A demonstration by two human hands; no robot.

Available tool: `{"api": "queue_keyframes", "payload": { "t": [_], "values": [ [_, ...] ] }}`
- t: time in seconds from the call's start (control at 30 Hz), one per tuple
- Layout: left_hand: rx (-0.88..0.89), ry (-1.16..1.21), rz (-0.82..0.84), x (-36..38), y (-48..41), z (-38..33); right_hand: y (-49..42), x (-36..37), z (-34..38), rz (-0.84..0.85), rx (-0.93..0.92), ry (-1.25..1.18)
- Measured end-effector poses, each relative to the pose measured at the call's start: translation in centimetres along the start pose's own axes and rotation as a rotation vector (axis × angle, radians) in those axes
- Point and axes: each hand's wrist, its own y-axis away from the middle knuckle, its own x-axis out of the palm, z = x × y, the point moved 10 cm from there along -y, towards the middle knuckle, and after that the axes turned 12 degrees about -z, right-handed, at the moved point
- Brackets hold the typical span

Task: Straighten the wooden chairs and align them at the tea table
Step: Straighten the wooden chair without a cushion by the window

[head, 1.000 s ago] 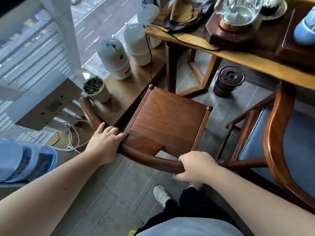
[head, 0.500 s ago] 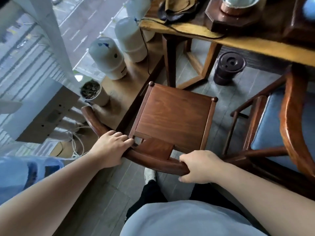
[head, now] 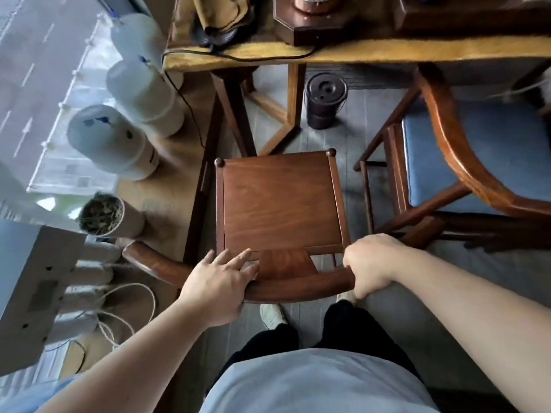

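Head view: squaring the wooden chair (head: 278, 204) to the tea table (head: 372, 52).
My left hand (head: 217, 284) lies on the chair's curved back rail (head: 298, 289), fingers spread and flat, to steer rather than lift. My right hand (head: 368, 263) is closed around the rail's other end, for push. The chair sits just short of the table edge, seat facing it. Beside the chair stands the blue-cushioned chair (head: 477, 156), angled off the table; I judge it still needs aligning.
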Motion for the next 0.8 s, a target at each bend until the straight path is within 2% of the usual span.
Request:
{"api": "queue_keyframes", "payload": {
  "t": [0.2, 0.4, 0.8],
  "values": [
    [0.077, -0.045, -0.131, -2.2, -1.7, 0.3, -0.2, -0.1, -0.8, -0.065, 0.04, -0.055],
    [0.121, -0.102, -0.114, -4.2, -5.4, 1.1, -0.3, -0.5, -2.7, -0.107, 0.093, -0.129],
    [0.153, -0.061, -0.171, -6.8, -11.8, -3.8, 0.9, -2.1, -12.2, -0.102, 0.148, -0.089]
  ]
}}
